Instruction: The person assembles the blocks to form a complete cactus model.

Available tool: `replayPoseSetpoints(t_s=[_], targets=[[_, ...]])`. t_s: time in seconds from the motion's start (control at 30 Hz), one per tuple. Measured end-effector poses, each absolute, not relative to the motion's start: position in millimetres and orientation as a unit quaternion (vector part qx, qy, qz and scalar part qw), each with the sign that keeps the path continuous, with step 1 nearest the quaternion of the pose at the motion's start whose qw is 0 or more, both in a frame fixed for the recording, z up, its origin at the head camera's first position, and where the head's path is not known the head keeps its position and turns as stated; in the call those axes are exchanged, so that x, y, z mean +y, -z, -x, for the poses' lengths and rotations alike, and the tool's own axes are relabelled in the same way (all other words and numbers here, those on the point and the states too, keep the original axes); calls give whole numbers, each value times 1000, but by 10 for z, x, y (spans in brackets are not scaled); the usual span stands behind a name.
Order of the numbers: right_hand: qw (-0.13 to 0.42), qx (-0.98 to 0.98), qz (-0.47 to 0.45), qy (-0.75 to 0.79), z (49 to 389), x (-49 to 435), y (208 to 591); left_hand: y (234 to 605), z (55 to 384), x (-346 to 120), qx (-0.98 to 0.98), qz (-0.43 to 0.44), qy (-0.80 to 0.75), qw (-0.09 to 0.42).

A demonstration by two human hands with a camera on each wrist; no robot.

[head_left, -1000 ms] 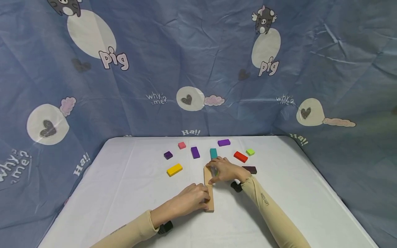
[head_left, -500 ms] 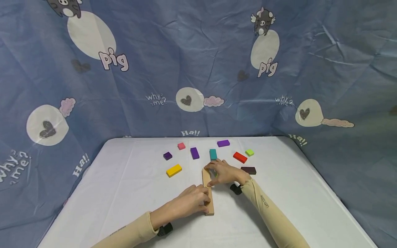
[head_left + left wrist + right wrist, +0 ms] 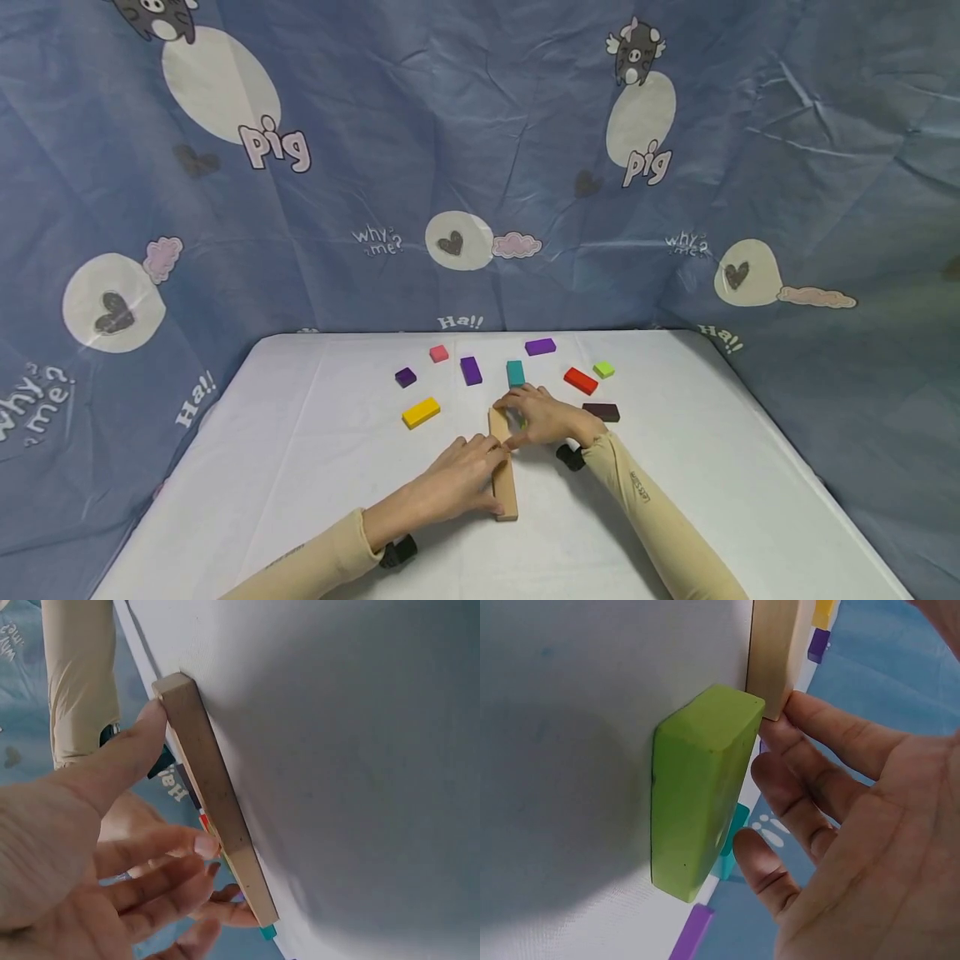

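Two plain wooden blocks lie end to end in a line, the near block and the far block. My left hand spans the near block, thumb at its near end and index fingertip by the seam. With thumb and index finger, my right hand holds the far block lengthwise; in the right wrist view a fingertip meets its end. Beside that end, under the right hand, lies a green block, mostly hidden in the head view.
Beyond the hands lie a teal block, a yellow block, a red block, a dark brown block and several purple, pink and lime pieces. A patterned blue cloth hangs behind the white table.
The wooden row has shifted slightly toward me. My left fingers, earlier curled over the near block, have stretched forward to the seam. The right hand keeps its hold on the far block.
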State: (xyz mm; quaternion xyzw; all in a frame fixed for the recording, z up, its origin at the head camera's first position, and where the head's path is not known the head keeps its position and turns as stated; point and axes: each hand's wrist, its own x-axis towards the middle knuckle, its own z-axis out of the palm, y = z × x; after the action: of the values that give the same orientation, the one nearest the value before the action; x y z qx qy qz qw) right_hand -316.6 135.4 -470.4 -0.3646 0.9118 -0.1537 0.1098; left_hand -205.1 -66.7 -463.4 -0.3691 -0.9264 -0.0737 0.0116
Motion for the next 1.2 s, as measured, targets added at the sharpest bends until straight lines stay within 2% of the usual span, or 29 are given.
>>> replayPoseSetpoints(t_s=[0.13, 0.3, 0.53, 0.7, 1.2], targets=[[101, 912, 363, 162, 3182, 1383, 4704, 4669, 2092, -680, -933, 352, 71, 17], [79, 916, 334, 208, 3256, 1553, 4628, 4733, 2160, -711, -934, 346, 86, -5], [0, 906, 289, 309, 3377, 1875, 4473, 4769, 2192, -768, -935, 333, 112, -52], [-31, 901, 256, 348, 3467, 2094, 4470, 4775, 2205, -781, -934, 332, 114, -63], [-28, 909, 150, 387, 3628, 2644, 4597, 4769, 2204, -770, -933, 333, 115, -68]])
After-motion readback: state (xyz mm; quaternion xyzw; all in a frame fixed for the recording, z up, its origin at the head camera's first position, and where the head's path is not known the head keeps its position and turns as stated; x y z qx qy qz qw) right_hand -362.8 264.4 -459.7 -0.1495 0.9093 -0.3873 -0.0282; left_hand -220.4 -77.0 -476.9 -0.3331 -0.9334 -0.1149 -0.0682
